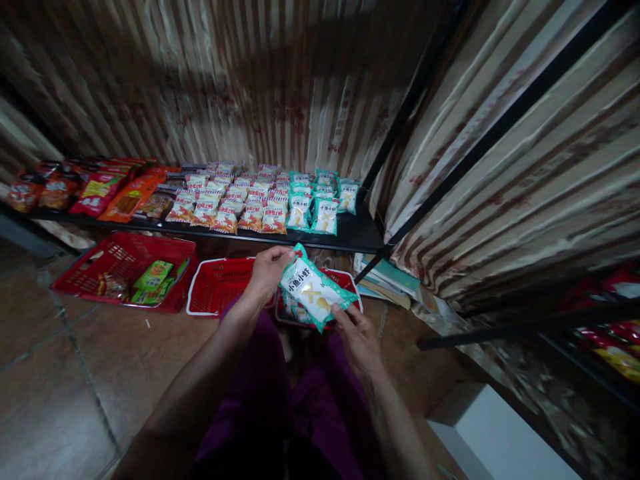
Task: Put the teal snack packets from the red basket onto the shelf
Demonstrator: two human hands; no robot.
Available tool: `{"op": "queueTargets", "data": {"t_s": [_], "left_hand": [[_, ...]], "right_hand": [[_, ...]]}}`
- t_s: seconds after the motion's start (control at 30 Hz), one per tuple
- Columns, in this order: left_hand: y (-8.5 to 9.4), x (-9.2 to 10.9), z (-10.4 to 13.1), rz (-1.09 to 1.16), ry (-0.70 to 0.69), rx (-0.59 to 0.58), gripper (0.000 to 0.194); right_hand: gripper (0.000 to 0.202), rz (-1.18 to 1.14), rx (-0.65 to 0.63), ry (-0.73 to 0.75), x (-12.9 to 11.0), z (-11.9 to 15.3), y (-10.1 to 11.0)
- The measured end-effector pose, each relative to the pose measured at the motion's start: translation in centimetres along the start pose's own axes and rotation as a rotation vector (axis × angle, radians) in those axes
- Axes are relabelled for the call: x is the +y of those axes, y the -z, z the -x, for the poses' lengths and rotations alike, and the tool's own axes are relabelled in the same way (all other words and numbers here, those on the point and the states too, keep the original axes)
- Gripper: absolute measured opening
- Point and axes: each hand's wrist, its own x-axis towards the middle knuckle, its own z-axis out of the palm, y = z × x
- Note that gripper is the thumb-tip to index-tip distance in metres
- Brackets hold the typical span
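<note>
Head: left hand (271,268), right hand (357,335) on bag (313,288); shelf edge (345,246) beyond

Head-worn view, facing forward and down.

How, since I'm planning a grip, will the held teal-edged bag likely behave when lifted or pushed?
The teal-edged bag looks puffed, so it is probably light for its size. Its thin, creased ends would likely flop, and the shiny film may slip.

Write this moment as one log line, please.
left hand: holds green-white snack bag near top; right hand: holds its lower edge; ahead: shelf with packets; below: red baskets
</note>
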Motion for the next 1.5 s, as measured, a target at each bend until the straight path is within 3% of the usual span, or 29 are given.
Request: {"op": "queueTargets", "data": {"t_s": [0.27, 0.43, 0.53, 0.6, 0.7, 0.83, 0.93, 1.0, 1.07, 1.13, 1.27, 1.33, 1.5], "left_hand": [[-1.1, -0.6, -0.2, 0.003, -0.085, 0.068, 0.022], [-1.1, -0.3, 0.0, -0.052, -0.206, 0.055, 0.021], [-1.1, -0.2, 1.0, -0.020, -0.094, 0.052, 0.029], [-1.3, 0.0, 1.7, 0.073, 0.054, -0.065, 0.039], [-1.8, 0.4, 2.6, 0.153, 0.154, -0.195, 0.048], [-2.4, 0.6, 2.9, 0.157, 0.157, -0.132, 0.045], [-2.5, 0.2, 2.8, 0.199, 0.171, -0.088, 0.039], [-2.4, -0.3, 2.6, 0.245, 0.155, -0.070, 0.035], [-2.3, -0.8, 2.4, 0.285, 0.122, -0.052, 0.033], [-2.3, -1.1, 2.2, 0.322, 0.093, -0.035, 0.032], [-2.2, -1.3, 2.1, 0.349, 0.080, -0.042, 0.033], [-2.1, -1.3, 2.1, 0.330, 0.095, -0.061, 0.033], [-1.4, -1.5, 2.1, 0.293, 0.113, -0.079, 0.031]], "right_hand": [[0.028, 0.312, 0.109, 0.176, 0.1, -0.1, 1.0], [0.030, 0.491, 0.355, 0.322, -0.3, 0.4, 1.1], [0.021, 0.584, 0.470, 0.513, -0.5, 0.5, 1.3], [0.018, 0.640, 0.404, 0.687, -0.6, 0.5, 1.5], [0.039, 0.793, 0.238, 0.908, -0.8, 0.7, 1.6], [0.056, 0.989, 0.235, 1.148, -0.7, 0.7, 1.8], [0.060, 1.049, 0.258, 1.225, -0.1, 0.6, 2.3], [0.057, 1.034, 0.243, 1.196, 0.5, 0.6, 2.3], [0.049, 0.922, 0.216, 1.074, 1.0, 0.8, 2.1], [0.045, 0.632, 0.221, 0.849, 1.5, 1.0, 1.5], [0.049, -0.113, 0.245, 0.254, 1.3, 0.7, 0.7], [0.041, -0.283, 0.217, 0.051, 0.8, 0.2, 0.7], [0.033, -0.396, 0.244, -0.094, -0.1, -0.4, 1.3]]}}
